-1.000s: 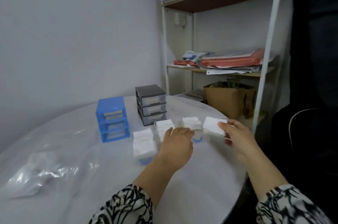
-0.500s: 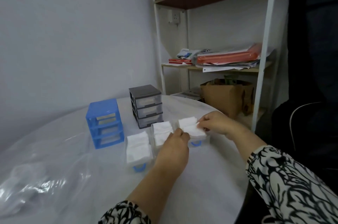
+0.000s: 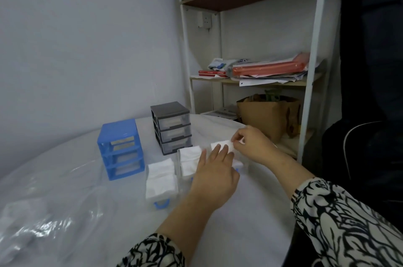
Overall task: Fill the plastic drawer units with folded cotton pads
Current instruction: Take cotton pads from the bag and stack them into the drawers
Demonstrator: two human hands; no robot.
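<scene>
Both hands (image 3: 220, 157) meet over one cotton pad (image 3: 220, 144) (rightmost drawer).

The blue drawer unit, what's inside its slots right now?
The blue drawer unit has three open slots with no drawers in them; something pale shows at the back, too unclear to name. Its clear drawers sit out on the table, packed with white cotton pads.

Two bare hands, forearms uncovered. Sleeves (image 3: 349, 223) loose, white with black swirling leaf-like print; one lower centre, one lower right of frame.
</scene>
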